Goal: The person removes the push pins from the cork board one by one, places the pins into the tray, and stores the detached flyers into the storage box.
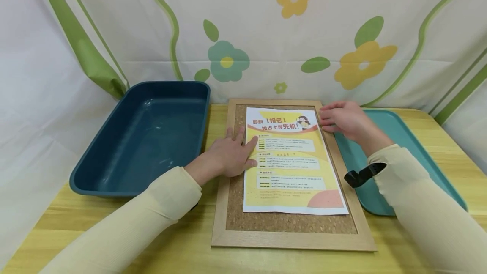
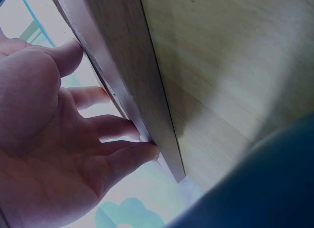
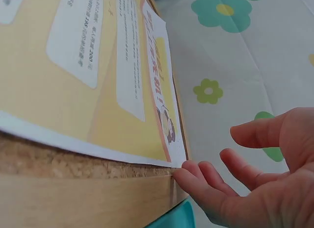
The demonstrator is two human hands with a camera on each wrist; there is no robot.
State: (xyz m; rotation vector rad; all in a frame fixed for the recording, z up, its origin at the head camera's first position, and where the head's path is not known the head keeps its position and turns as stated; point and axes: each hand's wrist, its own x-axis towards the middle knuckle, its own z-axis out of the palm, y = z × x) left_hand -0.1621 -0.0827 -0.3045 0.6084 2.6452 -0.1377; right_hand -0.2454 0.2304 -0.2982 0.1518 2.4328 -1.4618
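Note:
A yellow and white printed flyer (image 1: 289, 168) lies on a wood-framed cork board (image 1: 293, 240) flat on the table. My left hand (image 1: 232, 153) rests over the board's left side, fingers spread, with its thumb and forefinger at the flyer's left edge. In the left wrist view those fingers (image 2: 130, 157) reach the wooden frame. At the upper right corner my right hand (image 1: 344, 119) touches the frame with its fingertips. The right wrist view shows the right hand's loosely bent fingers (image 3: 206, 184) by that corner, holding nothing.
A deep dark blue bin (image 1: 140, 189) stands left of the board. On the right a teal tray (image 1: 414, 168) lies close to or partly under the board's edge. Behind the wooden table (image 1: 182, 244) hangs a flowered curtain (image 1: 262, 20).

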